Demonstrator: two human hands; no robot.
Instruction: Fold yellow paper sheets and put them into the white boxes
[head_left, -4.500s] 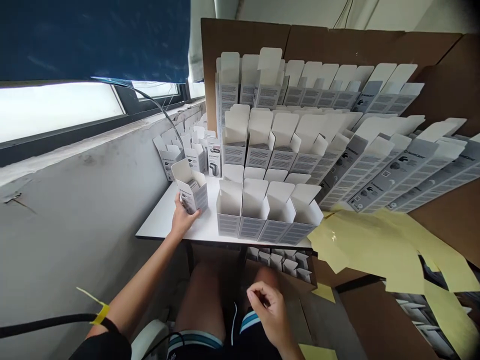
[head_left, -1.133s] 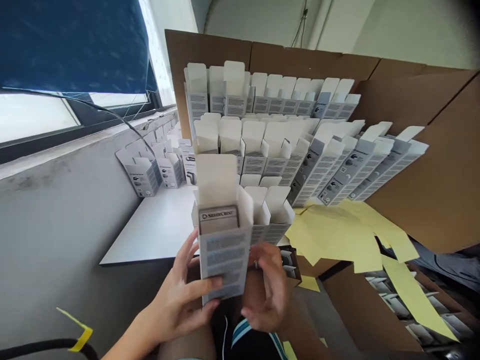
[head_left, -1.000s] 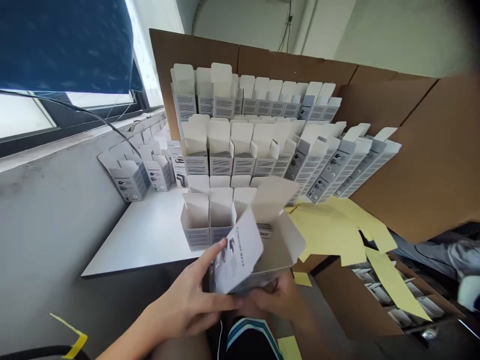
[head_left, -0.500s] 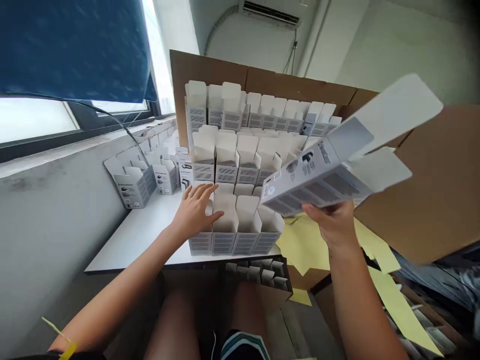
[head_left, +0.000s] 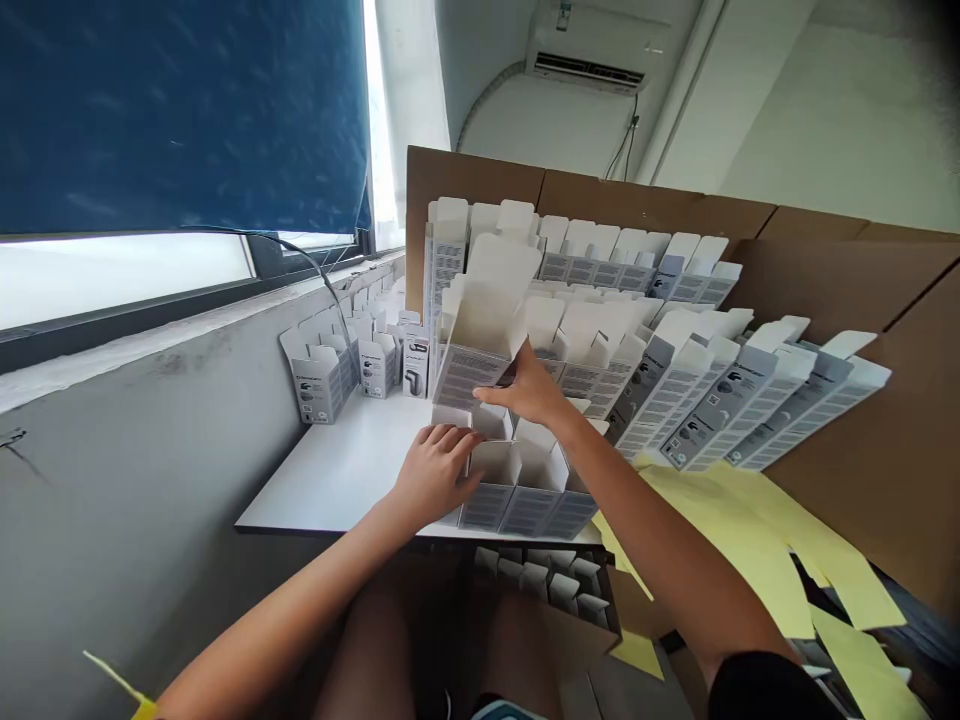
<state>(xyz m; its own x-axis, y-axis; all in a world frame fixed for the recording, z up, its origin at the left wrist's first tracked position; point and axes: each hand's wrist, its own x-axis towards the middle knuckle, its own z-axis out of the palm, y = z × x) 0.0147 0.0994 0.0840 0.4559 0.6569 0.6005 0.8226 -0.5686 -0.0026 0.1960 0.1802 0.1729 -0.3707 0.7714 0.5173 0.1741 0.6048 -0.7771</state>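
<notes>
Right hand, fingers spread, gripped tilted open carton; left hand cupped on front-row carton; rows of open cartons already covered counter.

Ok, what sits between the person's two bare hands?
In the head view, white open-topped cardboard cartons with upright flaps stand between the left hand and the right hand.

Print on the cartons is too small to read — the thighs run off the frame's bottom.

Matt paperboard cartons, smooth white tabletop, corrugated cardboard backing, matt yellow paper
</notes>
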